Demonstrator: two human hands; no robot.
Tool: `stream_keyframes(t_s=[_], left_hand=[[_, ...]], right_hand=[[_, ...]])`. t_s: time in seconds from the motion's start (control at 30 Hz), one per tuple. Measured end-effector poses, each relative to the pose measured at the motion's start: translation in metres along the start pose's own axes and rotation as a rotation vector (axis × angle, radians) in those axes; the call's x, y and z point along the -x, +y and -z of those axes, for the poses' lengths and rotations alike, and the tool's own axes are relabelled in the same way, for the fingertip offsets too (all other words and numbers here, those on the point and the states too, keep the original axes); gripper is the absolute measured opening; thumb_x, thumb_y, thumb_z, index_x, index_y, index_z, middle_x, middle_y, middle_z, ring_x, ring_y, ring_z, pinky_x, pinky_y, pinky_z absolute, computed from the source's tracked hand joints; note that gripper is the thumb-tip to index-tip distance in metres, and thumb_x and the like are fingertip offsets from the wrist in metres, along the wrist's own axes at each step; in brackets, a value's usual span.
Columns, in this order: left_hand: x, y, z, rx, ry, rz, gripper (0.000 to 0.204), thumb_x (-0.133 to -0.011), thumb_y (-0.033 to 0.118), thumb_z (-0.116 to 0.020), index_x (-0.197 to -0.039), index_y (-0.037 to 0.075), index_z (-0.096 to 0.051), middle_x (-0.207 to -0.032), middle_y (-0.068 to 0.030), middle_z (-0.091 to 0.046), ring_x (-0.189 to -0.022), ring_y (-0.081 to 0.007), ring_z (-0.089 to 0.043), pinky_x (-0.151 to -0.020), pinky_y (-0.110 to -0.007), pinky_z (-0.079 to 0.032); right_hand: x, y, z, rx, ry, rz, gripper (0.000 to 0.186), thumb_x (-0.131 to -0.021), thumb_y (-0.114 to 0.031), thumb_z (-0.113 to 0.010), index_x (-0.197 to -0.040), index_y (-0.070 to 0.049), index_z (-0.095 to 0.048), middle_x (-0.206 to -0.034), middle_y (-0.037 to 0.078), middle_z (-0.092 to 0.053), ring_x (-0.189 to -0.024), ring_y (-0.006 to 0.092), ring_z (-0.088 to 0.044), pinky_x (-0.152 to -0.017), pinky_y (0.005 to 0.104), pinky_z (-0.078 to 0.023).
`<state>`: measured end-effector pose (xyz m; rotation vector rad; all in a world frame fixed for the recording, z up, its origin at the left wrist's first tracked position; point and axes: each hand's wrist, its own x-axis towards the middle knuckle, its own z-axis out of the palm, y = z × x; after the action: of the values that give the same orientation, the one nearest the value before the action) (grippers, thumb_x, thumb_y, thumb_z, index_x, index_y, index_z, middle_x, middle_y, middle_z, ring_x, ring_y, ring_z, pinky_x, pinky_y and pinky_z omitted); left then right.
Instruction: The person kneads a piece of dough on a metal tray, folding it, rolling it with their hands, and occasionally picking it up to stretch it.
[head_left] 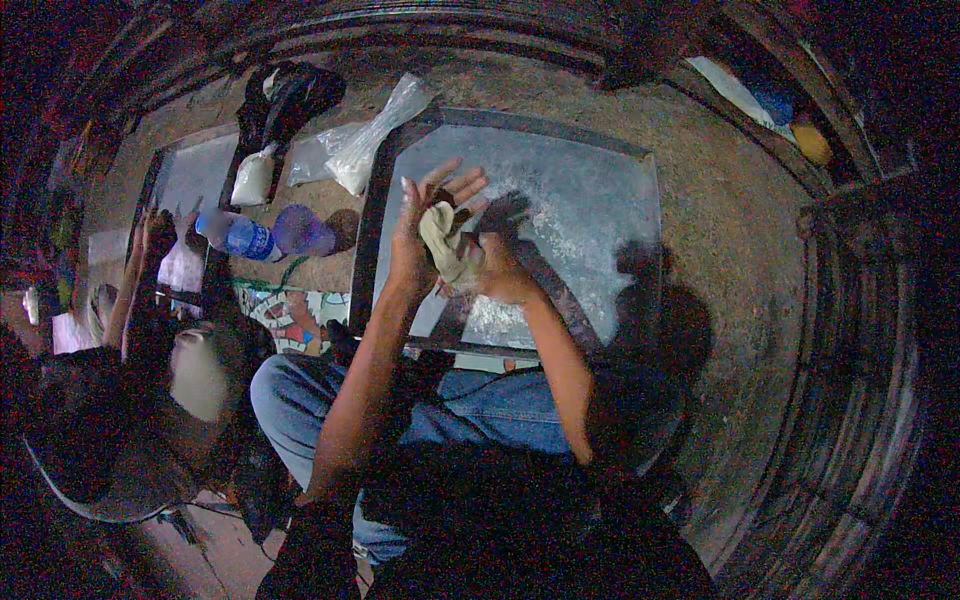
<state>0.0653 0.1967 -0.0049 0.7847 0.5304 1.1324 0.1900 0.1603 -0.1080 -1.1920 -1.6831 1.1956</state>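
Note:
A pale, soft lump that looks like dough (440,237) is held between my two hands, above a grey board dusted with white powder. My left hand (410,235) bears the lump against its palm, its fingers spread and slightly blurred. Closed against the lump's lower right side is my right hand (507,272), whose fingers are partly hidden. The dark-framed board (600,190) lies in front of my crossed legs, with a patch of white powder (545,225) on its right half.
Beyond the board's left edge lie a clear bag of white powder (360,165), a smaller tied bag (253,177), a black bag (300,95) and a blue-labelled bottle (240,235). On the left, another person's arm (125,290) reaches toward a second board (195,165). Slatted wood (850,370) borders the right.

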Motion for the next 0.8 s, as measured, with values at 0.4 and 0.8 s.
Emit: stream_keyframes(t_s=[0.4,0.8], left_hand=[[0.005,-0.021,0.016,-0.103,0.229,-0.05,0.046,-0.088,0.03,-0.058,-0.124,0.006,-0.045,-0.109,-0.0126,-0.059,-0.102,-0.0211,-0.056,-0.089,-0.034,-0.044],[0.001,0.035,0.042,0.497,0.381,-0.064,0.027,-0.09,0.035,-0.049,-0.073,0.013,-0.049,-0.047,0.0014,-0.039,-0.04,-0.0127,-0.039,-0.044,-0.029,-0.036]], right_hand=[[-0.001,-0.026,0.012,0.335,0.455,-0.122,0.072,-0.055,-0.011,-0.084,-0.117,0.0,-0.049,-0.105,0.017,-0.061,-0.099,0.0325,-0.059,-0.088,0.0372,-0.046],[-0.002,-0.069,0.014,-0.752,0.3,-0.145,0.092,-0.074,-0.027,-0.075,-0.143,-0.01,-0.016,-0.132,0.013,-0.045,-0.117,0.0299,-0.049,-0.087,0.0419,-0.048]])
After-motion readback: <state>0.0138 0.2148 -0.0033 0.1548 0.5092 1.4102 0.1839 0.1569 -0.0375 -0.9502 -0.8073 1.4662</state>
